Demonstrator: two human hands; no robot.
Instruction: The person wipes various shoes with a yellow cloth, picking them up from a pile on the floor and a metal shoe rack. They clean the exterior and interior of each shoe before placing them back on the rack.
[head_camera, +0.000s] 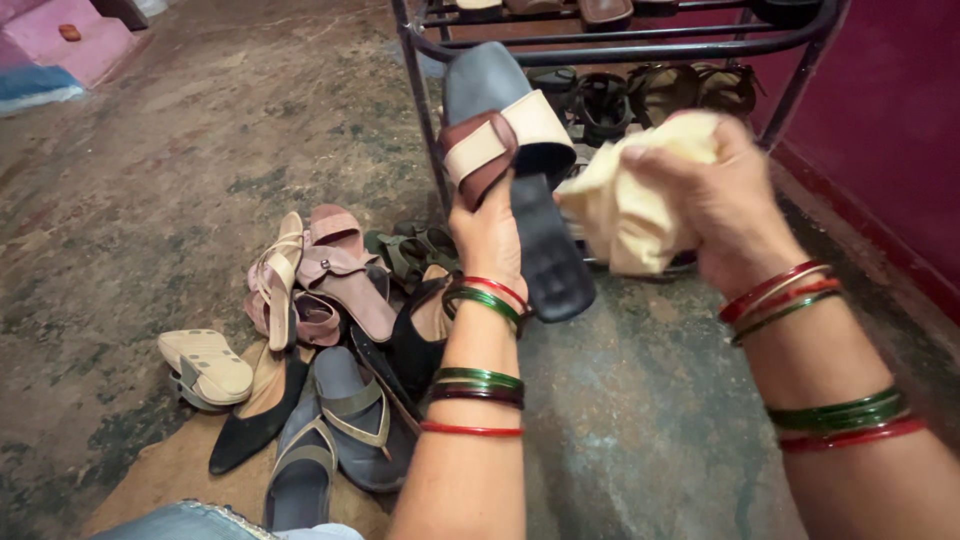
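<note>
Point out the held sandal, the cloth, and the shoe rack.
sandal (520, 150), head view, on its cream strap.
cloth (625, 215), head view, on its bunched middle.
shoe rack (620, 50), head view, on its front bar.

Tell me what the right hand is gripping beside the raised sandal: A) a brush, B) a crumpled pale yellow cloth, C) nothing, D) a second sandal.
B: the right hand is closed around a crumpled pale yellow cloth, next to the grey sandal that the left hand holds up.
</note>
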